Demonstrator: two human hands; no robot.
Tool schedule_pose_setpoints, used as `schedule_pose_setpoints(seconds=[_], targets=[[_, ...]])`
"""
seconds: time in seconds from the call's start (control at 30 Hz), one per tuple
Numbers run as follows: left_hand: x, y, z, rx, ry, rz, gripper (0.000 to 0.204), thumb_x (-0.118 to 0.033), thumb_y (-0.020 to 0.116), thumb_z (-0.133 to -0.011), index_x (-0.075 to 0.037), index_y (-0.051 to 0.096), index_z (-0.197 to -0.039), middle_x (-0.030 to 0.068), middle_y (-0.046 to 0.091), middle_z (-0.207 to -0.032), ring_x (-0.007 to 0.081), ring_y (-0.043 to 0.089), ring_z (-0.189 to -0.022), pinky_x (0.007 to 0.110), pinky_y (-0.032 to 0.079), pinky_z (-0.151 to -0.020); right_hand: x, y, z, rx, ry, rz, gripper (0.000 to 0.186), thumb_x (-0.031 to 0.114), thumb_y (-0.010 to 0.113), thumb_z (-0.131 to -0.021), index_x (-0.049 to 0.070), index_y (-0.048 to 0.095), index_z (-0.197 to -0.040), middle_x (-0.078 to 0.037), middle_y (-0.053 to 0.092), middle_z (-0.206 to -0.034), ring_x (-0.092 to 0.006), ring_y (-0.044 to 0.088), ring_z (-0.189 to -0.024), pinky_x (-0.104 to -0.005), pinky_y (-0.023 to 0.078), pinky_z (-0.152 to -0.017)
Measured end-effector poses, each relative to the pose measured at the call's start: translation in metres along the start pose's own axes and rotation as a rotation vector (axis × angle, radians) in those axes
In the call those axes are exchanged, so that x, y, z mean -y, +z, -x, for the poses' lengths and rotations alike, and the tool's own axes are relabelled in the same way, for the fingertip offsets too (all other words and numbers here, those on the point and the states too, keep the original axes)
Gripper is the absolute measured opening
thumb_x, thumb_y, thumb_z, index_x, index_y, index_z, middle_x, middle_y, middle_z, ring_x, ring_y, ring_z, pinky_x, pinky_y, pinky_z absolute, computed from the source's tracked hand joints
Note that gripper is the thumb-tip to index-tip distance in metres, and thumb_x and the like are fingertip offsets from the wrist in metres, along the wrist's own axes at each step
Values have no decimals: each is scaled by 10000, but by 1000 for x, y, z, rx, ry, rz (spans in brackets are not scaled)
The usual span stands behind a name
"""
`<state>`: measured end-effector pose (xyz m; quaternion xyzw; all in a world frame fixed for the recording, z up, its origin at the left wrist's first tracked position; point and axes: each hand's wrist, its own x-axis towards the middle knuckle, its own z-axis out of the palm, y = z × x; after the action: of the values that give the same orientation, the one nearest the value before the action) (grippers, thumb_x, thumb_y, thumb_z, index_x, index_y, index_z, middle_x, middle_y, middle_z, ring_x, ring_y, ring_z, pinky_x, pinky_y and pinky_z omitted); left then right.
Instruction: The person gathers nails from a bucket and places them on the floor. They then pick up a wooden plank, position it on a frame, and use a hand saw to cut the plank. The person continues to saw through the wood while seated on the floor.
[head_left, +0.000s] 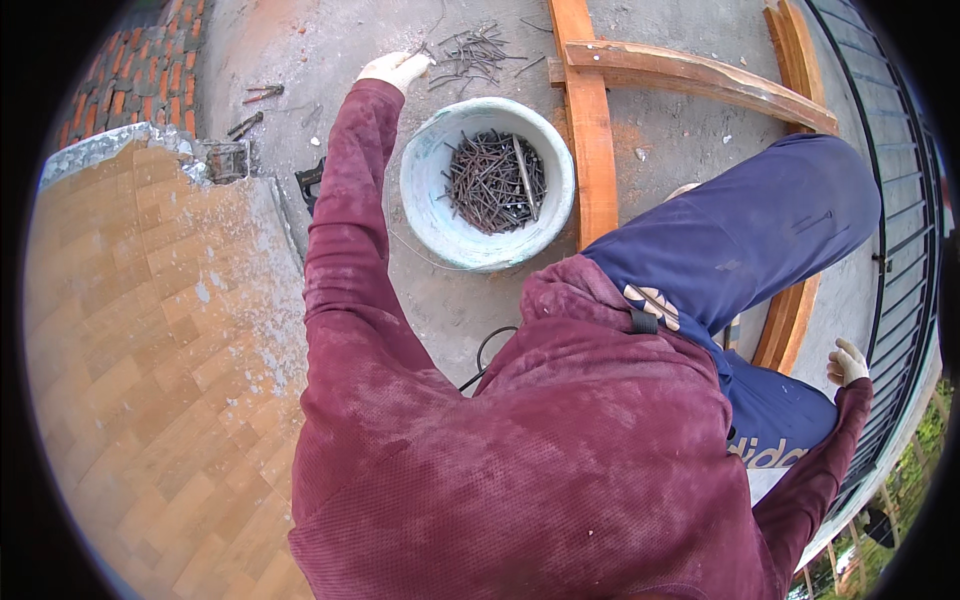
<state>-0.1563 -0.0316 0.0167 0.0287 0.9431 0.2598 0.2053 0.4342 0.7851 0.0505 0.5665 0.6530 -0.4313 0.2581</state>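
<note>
My left hand (396,70), in a pale glove, reaches out at the top beside a loose pile of nails (474,54) on the concrete floor. Its fingers are pinched together, with a thin dark nail (424,48) at the tips. Below and to the right of it stands a pale, round bucket (422,205), holding many brown nails (490,185) and one longer, lighter strip (524,178). Off to the right, near the black railing, my gloved right hand (848,363) hangs with its fingers loosely bent and apart. Nothing shows in it.
Orange-brown timber beams (590,130) lie on the floor right of the bucket, one crossing piece (700,78) on top. A black metal railing (895,240) borders the right. Pliers (264,93) lie upper left, near a brick surface (140,75) and a wood-patterned sheet (160,330).
</note>
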Motion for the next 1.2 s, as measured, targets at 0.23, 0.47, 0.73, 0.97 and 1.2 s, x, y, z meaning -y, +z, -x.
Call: schedule_pose_setpoints(seconds=[0.23,0.47,0.73,0.97,1.2], targets=[[15,12,-6,-79,166,-77,322,-303,679,-884,-65,711,-1099,35,723,-973,186,656,-904,320,510,-863,1,4,13,-29,-29,-5,514,219,555,-967,94,463,-1457,-47,661,-927,-149,639,-674,-312,536,-584],[28,98,122,560,262,-313,327,-51,666,-793,-128,721,-1106,108,736,-1030,297,688,-1001,379,526,-915,-5,0,4,15,36,28,479,220,555,-962,123,514,-1429,-20,668,-973,-132,630,-705,-320,538,-634],[6,140,157,452,-141,-456,332,-307,621,-894,-179,725,-1183,133,717,-1141,321,677,-1073,411,511,-973,11,3,0,-9,-37,5,510,198,547,-963,103,475,-1459,-13,662,-923,-121,624,-655,-286,525,-569],[14,174,150,389,-324,-403,347,-345,595,-904,-134,733,-1142,146,711,-1154,332,675,-1086,414,513,-975,-8,-3,1,6,-48,-21,506,221,557,-950,94,503,-1437,-35,669,-950,-130,630,-685,-298,540,-611],[32,187,144,329,-382,-155,378,-364,750,-762,-87,776,-1019,129,754,-992,260,716,-934,364,541,-876,-7,-3,-3,52,-94,-67,504,221,565,-951,91,507,-1435,-23,665,-967,-129,619,-709,-297,527,-632]])
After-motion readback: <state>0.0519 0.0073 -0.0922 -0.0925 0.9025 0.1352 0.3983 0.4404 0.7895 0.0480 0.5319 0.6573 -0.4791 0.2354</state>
